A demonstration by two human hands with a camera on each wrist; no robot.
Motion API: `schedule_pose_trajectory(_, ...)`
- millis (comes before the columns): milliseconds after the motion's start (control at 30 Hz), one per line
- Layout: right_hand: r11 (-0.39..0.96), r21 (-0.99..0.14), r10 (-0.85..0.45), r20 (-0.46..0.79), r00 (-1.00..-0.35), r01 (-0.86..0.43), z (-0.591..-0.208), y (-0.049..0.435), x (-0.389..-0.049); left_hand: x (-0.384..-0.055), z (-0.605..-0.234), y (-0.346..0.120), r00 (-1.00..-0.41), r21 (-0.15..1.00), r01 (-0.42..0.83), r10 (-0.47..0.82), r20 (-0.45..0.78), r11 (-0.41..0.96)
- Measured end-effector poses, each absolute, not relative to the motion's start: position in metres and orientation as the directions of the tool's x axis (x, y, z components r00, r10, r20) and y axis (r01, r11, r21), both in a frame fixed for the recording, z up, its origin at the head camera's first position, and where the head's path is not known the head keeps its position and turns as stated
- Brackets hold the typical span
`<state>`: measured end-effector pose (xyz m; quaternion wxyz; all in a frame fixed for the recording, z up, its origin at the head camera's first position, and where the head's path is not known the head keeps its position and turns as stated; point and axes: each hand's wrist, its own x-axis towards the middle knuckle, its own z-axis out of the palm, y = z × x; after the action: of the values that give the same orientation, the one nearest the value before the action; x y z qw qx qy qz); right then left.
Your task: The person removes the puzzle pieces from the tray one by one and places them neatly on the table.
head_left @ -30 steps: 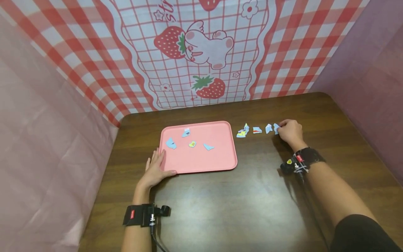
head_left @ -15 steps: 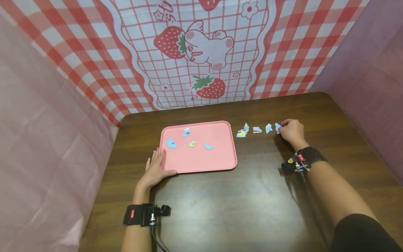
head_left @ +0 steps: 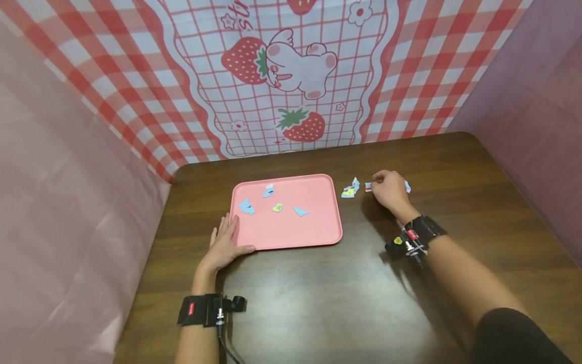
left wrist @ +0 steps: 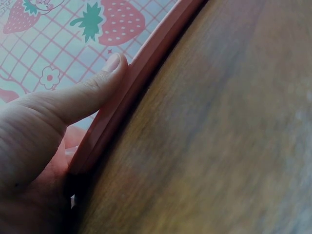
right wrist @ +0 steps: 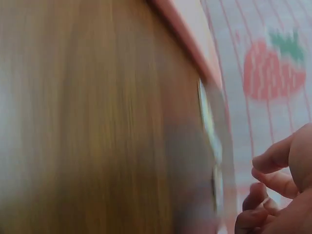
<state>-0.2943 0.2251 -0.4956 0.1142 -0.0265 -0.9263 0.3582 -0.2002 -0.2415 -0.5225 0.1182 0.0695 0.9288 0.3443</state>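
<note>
Scraps of torn light-blue paper [head_left: 247, 207] lay on and beside a rectangular pink plastic tray [head_left: 286, 232], presumably steadied by the spread left hand [head_left: 223, 249], while the apparently empty, relaxed right hand [head_left: 392, 191] hovered over outlying pieces [head_left: 407, 187].

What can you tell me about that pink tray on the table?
The pink tray is a shallow rectangle with rounded corners and a low rim, plastic by its look. It appears to lie flat on the brown, wood-grained table. Four small, irregular pieces lie apart on it. The left hand touches it at its near left corner.
</note>
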Motion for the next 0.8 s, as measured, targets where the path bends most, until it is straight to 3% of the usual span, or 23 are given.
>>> schedule_pose_trajectory(333,0.698,-0.692,-0.117,0.143,-0.983,-0.184,-0.486,0.131,-0.283,-0.2,-0.523,-0.241,-0.964,0.658,0.048,0.206,-0.165,0.751)
schedule_pose_trajectory(567,0.745,-0.617,-0.255,0.089,-0.963,-0.255,-0.493,0.096,-0.277,-0.201,-0.524,-0.242,-0.965,0.672,0.066,0.219,-0.146,0.738)
schedule_pose_trajectory(800,0.814,-0.528,-0.279,0.011,-0.96,-0.243,-0.498,0.069,-0.267,-0.201,-0.526,-0.244,-0.966,0.656,0.072,0.218,-0.143,0.751)
